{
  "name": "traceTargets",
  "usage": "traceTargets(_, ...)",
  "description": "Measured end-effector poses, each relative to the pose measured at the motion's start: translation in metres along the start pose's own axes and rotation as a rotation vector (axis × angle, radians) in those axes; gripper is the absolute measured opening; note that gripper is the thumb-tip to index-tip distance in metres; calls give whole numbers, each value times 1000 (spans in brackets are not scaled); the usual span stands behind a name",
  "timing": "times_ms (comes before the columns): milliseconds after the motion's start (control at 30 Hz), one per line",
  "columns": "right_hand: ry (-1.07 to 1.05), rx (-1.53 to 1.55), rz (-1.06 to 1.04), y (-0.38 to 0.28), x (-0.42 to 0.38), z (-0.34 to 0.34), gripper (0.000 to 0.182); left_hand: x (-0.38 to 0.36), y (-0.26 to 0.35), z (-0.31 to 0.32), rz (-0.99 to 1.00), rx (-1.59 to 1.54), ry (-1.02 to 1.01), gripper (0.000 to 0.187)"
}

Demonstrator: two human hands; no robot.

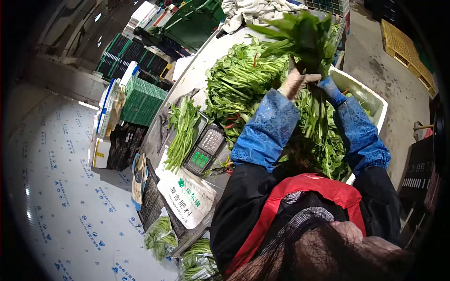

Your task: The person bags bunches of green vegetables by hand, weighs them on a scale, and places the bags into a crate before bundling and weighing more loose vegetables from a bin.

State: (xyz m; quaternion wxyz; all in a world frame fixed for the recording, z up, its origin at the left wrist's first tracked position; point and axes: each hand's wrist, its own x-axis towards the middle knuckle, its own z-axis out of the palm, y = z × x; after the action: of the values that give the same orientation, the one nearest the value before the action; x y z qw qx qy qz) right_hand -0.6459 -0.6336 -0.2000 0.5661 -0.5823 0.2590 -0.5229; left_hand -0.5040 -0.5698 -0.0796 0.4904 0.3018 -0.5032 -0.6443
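A bunch of leafy greens (307,37) is held up over the table, its leaves pointing away from me and slightly blurred. My left hand (298,82), in a pale covering, closes around its stems. Gripping the same bunch from the right is my right hand (332,91) in a blue glove; its fingers are partly hidden. Below and beside my hands lie more loose greens (323,145). To the left is a large heap of stemmed greens (243,79) with red ties among them. A smaller bunch (183,136) rests at the digital scale (201,154).
A white foam box (377,100) with greens stands at the right. Yellow-handled scissors (228,165) lie near the scale, above a printed white sack (186,196). Bagged greens (160,234) sit low on the left. Green crates (140,100) are stacked beyond the table; cloth (255,10) lies at its far end.
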Motion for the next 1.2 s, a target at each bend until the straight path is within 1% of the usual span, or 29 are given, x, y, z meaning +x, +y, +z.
traceTargets(33, -10, 33, 70, -20, -12, 5, 44, 0, -3, -16, 90, 48, -82, 40)
traceTargets(100, -155, 18, 195, -28, -13, -5, 58, -6, 8, -38, -49, 46, -54, 66)
traceTargets(167, -122, -75, 201, -20, -21, -8, 60, -8, 5, -53, 12, -72, -3, 61)
traceTargets(233, -289, 527, 435, 16, -22, -19, 58, -2, -10, -78, -100, -19, -73, 55)
traceTargets(267, -372, 345, 364, 17, -25, -13, 59, -7, -5, -72, -168, -80, -2, 51)
traceTargets(300, -451, 161, 288, 13, -27, -4, 60, -5, -14, -83, -151, -163, -59, 48)
traceTargets(333, -495, 73, 349, 10, -28, 5, 62, -2, -26, -91, -135, -245, -116, 45)
traceTargets(367, -545, -17, 406, 1, -28, 17, 63, -1, -37, -89, -127, -121, -109, 36)
traceTargets(400, -518, -26, 360, -25, -36, 38, 64, -1, -48, -86, -121, 4, -102, 28)
traceTargets(433, -597, -257, 430, -32, -31, 37, 66, 0, -57, -87, -157, -117, -138, 24)
traceTargets(467, -556, -174, 379, -24, -32, 37, 63, 0, -57, -70, -172, -306, 46, 22)
traceTargets(500, -514, -95, 324, -22, -31, 40, 61, 1, -54, -64, -77, -229, 120, 21)
traceTargets(533, -503, -143, 331, -22, -27, 38, 68, 3, -50, -59, 18, -149, 191, 20)
traceTargets(567, -448, -300, 203, -9, -24, 31, 75, 19, -76, -89, -49, -314, 218, 16)
traceTargets(600, -388, -455, 74, -12, -22, 32, 81, 17, -73, -85, 5, -381, 217, 16)
traceTargets(633, -317, -404, 78, -16, -29, 31, 95, 14, -72, -80, 60, -449, 216, 15)
traceTargets(667, -271, -504, -104, -18, -31, 34, 98, 2, -44, -59, -11, -449, 232, 15)
traceTargets(700, -223, -599, -289, -20, -31, 38, 101, 5, -45, -60, -22, -482, 295, 15)
traceTargets(733, -147, -704, -363, -22, -32, 43, 94, 11, -50, -62, -35, -515, 358, 16)
traceTargets(800, -96, -714, -363, -28, -37, 53, 74, 19, -50, -69, 145, -140, 328, 19)
traceTargets(833, -53, -675, -333, -33, -38, 58, 51, 11, -51, -67, 266, -37, 305, 15)
traceTargets(867, -50, -675, -335, -31, -36, 54, 51, -2, -40, -55, 389, 62, 290, 13)
traceTargets(900, -122, -470, -126, -25, -35, 47, 40, 5, -35, -66, 340, 364, 373, 14)
traceTargets(933, -191, -261, 80, -19, -37, 38, 30, 4, -27, -67, 297, 194, 377, 15)
traceTargets(967, -190, -261, 78, -15, -39, 27, 30, 4, -20, -68, 259, 16, 389, 17)
traceTargets(1033, -306, -1100, -148, 0, -50, 0, 16, -2, -5, -72, 203, -221, 425, 21)
traceTargets(1067, -289, -1268, 80, 18, -53, -16, 21, 2, -9, -96, 158, -261, 376, 20)
traceTargets(1133, -569, -1581, 398, -15, -58, -27, 24, 19, -25, -140, 387, -97, 433, 18)
traceTargets(1200, -579, -1616, 406, -30, -46, -40, 26, 11, -20, -139, 384, -148, 487, 17)
